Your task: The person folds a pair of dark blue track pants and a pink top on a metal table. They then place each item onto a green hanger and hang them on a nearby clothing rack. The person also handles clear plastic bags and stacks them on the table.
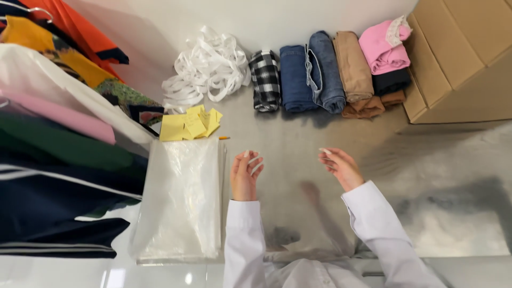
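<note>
Right now we are holding both hands up over the bare, dull-grey metal table [298, 160], and neither is gripping anything. Our left hand [244, 176] is hovering with its fingers loosely curled and apart, empty; our right hand [340, 168] is doing the same, palm turned inward, fingers slack and open. White, smooth sleeves [373, 224] are covering both forearms.

Just beside the left hand, on its outer side, a flat stack of clear, glossy plastic bags [184, 197] is lying as a long rectangle, crinkled on top. Beyond that stack, a loose fan of small yellow paper slips [189, 124] is resting, with a heap of white, ribbon-like looped straps [208, 69] further off.

Well beyond both hands, a row of folded garments is sitting against the wall: a black-and-white checked cloth [265, 80], two blue denim pieces [309, 72], a tan knit roll [353, 66], and a soft pink top [381, 48] over dark and brown fabric. A brown cardboard box [464, 58] is standing past the right hand. Hanging clothes [58, 133] are crowding the far left.
</note>
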